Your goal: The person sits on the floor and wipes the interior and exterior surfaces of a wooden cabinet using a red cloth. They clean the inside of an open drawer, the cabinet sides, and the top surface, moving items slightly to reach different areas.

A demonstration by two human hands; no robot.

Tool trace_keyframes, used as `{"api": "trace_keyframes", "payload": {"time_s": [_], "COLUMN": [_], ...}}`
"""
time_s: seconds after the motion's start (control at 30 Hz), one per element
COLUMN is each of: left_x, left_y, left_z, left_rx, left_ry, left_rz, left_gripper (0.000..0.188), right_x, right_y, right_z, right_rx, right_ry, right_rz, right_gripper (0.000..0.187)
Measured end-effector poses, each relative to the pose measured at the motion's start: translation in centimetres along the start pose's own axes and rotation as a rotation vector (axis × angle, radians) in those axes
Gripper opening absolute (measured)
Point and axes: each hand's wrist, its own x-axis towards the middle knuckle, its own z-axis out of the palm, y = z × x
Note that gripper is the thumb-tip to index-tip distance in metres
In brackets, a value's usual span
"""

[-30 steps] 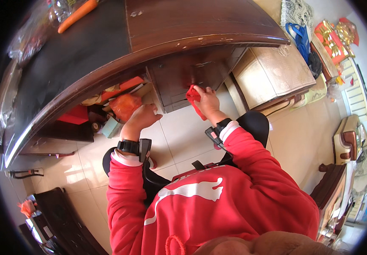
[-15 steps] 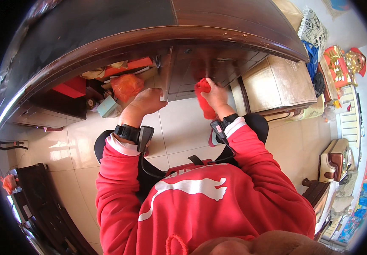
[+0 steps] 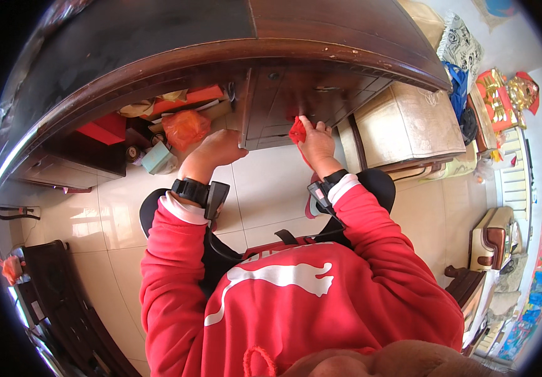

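Observation:
A dark wooden cabinet door [image 3: 277, 103] stands swung out in front of me. At its left edge is my left hand [image 3: 214, 152], closed on the edge with the fingertips partly hidden behind it. My right hand [image 3: 317, 147] presses a bunched red cloth [image 3: 297, 131] against the door's face, its index finger stretched along the surface. Part of the cloth hangs below the fingers. The glossy door mirrors a little of the red.
Inside the cabinet, left of the door, lie an orange-red plastic bag [image 3: 186, 129], a red box [image 3: 104, 129] and a pale green box [image 3: 158, 158]. Overhead juts the dark cabinet top [image 3: 340, 53]. A beige cushioned seat [image 3: 403, 125] stands to the right.
My right hand has bunched the cloth more tightly and shifted slightly, its fingers now against the door. The left hand stays at the door's edge.

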Motion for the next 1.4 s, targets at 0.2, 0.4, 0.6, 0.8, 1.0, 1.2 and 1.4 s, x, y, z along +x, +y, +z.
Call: {"api": "trace_keyframes", "payload": {"time_s": [0.2,0.4,0.6,0.8,1.0,1.2,1.4], "left_x": [1.5,0.5,-1.9,-3.0,-2.7,-2.8,-2.8], "left_y": [0.7,0.7,0.4,-0.8,-0.9,-1.0,-0.5], "left_z": [0.8,0.0,-1.5,-1.1,-1.0,-0.7,-0.9], "left_rx": [-0.007,-0.038,-0.051,-0.101,-0.109,-0.121,-0.100], "left_ry": [-0.012,-0.031,-0.043,0.063,0.058,0.020,0.036], "left_rz": [-0.001,-0.037,-0.081,-0.070,-0.071,-0.105,-0.077], "left_gripper": [0.044,0.045,0.046,0.044,0.045,0.047,0.047], "right_x": [0.6,-0.4,-3.9,-0.7,0.1,0.4,1.3], "right_y": [1.9,1.8,0.1,1.7,2.1,0.9,0.0], "right_z": [-2.2,-0.8,6.7,11.8,14.2,14.8,15.3], "right_rx": [-0.139,-0.028,0.342,0.203,-0.030,-0.057,0.786], "right_ry": [0.002,-0.008,-0.536,-0.143,-0.119,-0.237,-0.384], "right_rz": [-0.088,-0.007,0.041,0.190,0.067,0.167,0.391], "right_gripper": [0.064,0.066,0.075,0.067,0.068,0.070,0.076]}}
